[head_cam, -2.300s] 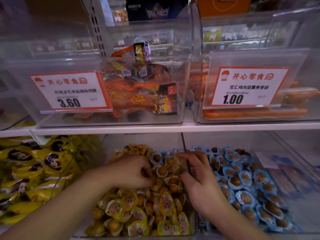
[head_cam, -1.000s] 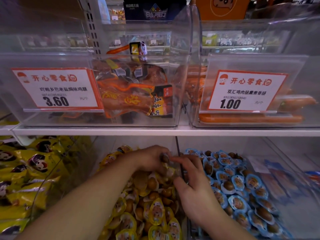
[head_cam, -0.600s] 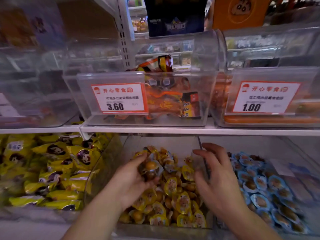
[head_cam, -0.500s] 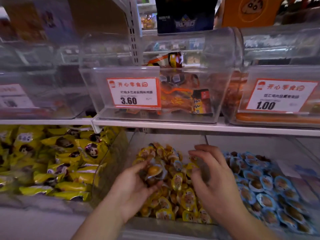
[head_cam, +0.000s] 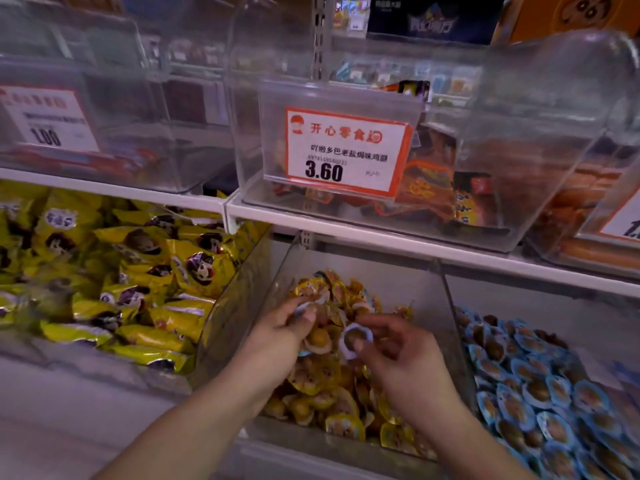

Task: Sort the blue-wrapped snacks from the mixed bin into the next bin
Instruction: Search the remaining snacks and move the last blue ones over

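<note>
On the far left of the lower shelf lies a heap of yellow packs [head_cam: 138, 289], no part of this job. Next comes the clear mixed bin [head_cam: 429, 306], filled mostly with yellow snacks [head_cam: 329, 379]. My left hand [head_cam: 280, 334] is over its middle, fingers curled round a small bunch of snacks [head_cam: 317, 339]; I can see at least one yellow one and pale wrapper edges, but not how many there are, nor whether each is blue. I judge I am holding them up so that my other hand can pick through them. Just to the right, my right hand [head_cam: 398, 351] pinches one blue snack [head_cam: 355, 337] between thumb and fingertips, raised clear of the pile, its round brown centre facing me. It is near the clear wall that divides the two bins, so the drop should be a short move rightward. Past that wall is the next bin [head_cam: 519, 299], already carpeted with blue snacks [head_cam: 540, 393]; its right side is cut off by the frame edge. Above, on the upper shelf [head_cam: 381, 237], a clear box carries a price card [head_cam: 346, 152] reading 3.60. The snacks are blurred, so any print on them is unreadable, and any blue ones buried deep in the mixed bin are hidden.
</note>
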{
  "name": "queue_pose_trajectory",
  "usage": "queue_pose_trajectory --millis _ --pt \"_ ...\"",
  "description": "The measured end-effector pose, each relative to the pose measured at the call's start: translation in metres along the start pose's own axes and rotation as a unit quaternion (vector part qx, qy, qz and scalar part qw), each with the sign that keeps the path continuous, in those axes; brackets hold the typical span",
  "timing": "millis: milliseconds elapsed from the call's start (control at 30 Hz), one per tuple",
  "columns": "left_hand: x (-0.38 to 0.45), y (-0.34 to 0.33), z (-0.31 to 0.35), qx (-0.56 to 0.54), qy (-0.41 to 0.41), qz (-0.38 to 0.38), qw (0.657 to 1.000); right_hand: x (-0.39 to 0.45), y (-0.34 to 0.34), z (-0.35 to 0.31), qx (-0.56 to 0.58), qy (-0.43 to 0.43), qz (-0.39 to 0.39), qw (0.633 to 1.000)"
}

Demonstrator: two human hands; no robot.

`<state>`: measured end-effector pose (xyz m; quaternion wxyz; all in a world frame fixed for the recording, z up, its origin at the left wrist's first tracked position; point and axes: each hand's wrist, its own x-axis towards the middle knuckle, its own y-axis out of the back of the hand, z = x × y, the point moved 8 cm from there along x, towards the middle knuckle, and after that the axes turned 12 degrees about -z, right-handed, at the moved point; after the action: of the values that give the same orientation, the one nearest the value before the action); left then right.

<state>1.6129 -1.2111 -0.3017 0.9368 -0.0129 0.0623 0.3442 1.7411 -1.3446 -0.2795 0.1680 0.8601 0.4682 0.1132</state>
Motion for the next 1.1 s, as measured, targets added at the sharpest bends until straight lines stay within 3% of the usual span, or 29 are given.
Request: queue_pose_trajectory --millis 100,167,233,300,367,433,533,600,667,767,833,867,967,1100 --pt "0.008 -0.002 0.001 0.06 -0.017 -0.012 0.998 0.003 0.018 0.001 0.024 0.012 0.064 0.998" --pt "0.007 -0.006 0.009 0.162 -0.06 0.0 0.985 0.002 0.025 0.006 0.081 -0.009 0.098 0.992" --pt "-0.001 -0.01 0.024 0.302 -0.141 0.031 0.942 0.001 0.012 0.018 0.249 -0.068 0.076 0.963" --pt "-0.011 -0.017 0.04 0.4 -0.214 0.059 0.889 -0.003 -0.013 0.024 0.404 -0.129 0.021 0.905" --pt "-0.016 -0.024 0.047 0.388 -0.241 0.064 0.887 -0.009 -0.032 0.025 0.489 -0.176 -0.028 0.854" --pt "-0.018 -0.035 0.045 0.307 -0.234 0.04 0.922 -0.013 -0.044 0.017 0.543 -0.187 -0.074 0.815" --pt "-0.024 -0.067 0.045 0.307 -0.256 -0.018 0.916 -0.015 -0.04 0.007 0.576 -0.171 -0.088 0.795" --pt "-0.026 -0.088 0.043 0.332 -0.267 -0.061 0.903 -0.016 -0.026 0.004 0.587 -0.147 -0.053 0.794" --pt "-0.026 -0.105 0.038 0.292 -0.24 -0.12 0.918 -0.02 -0.013 0.003 0.56 -0.137 -0.031 0.817" --pt "-0.025 -0.125 0.041 0.05 -0.212 -0.219 0.951 -0.027 0.014 0.003 0.482 -0.116 -0.015 0.868" --pt "-0.018 -0.123 0.046 -0.07 -0.201 -0.221 0.952 -0.03 0.038 0.002 0.465 -0.09 -0.014 0.881" --pt "-0.013 -0.121 0.047 -0.076 -0.201 -0.209 0.954 -0.031 0.052 0.002 0.467 -0.077 -0.015 0.881" --pt "0.002 -0.111 0.035 0.085 -0.203 -0.141 0.965 -0.031 0.105 0.012 0.457 -0.047 0.025 0.888" --pt "0.019 -0.115 0.006 0.289 -0.134 -0.172 0.932 -0.038 0.196 0.058 0.285 -0.092 0.206 0.932"
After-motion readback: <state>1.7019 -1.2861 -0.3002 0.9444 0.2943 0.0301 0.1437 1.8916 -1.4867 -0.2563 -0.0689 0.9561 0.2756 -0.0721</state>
